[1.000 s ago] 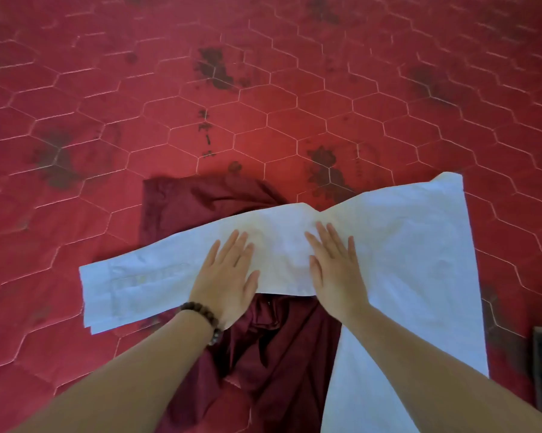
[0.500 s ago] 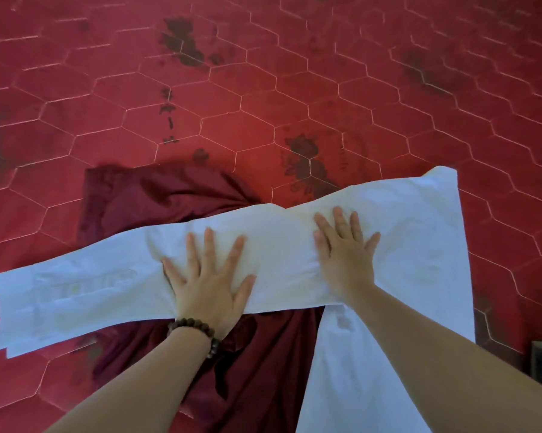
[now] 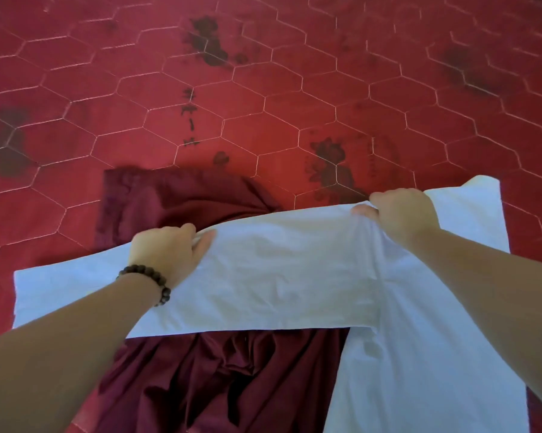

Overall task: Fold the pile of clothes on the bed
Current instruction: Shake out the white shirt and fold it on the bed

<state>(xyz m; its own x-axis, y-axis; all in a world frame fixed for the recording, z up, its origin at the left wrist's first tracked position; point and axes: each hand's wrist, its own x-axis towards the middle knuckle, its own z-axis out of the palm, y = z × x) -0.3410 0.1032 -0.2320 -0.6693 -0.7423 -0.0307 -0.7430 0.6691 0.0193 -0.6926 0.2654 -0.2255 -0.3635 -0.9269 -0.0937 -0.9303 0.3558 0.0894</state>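
Observation:
A white garment (image 3: 282, 276) lies across the red bed, one long part stretched left and the body running down at the right. Under it lies a crumpled maroon garment (image 3: 219, 379), showing above and below the white strip. My left hand (image 3: 166, 248), with a bead bracelet on the wrist, pinches the far edge of the white strip near its middle left. My right hand (image 3: 400, 214) grips the same far edge where the strip meets the body, and the cloth bunches under it.
The red quilted bedspread (image 3: 263, 104) with hexagon stitching and dark printed patches spreads far beyond the clothes on every side.
Both hands lay flat on the white strip before. Now they have slid apart to its far edge and curled round it, lifting the cloth slightly.

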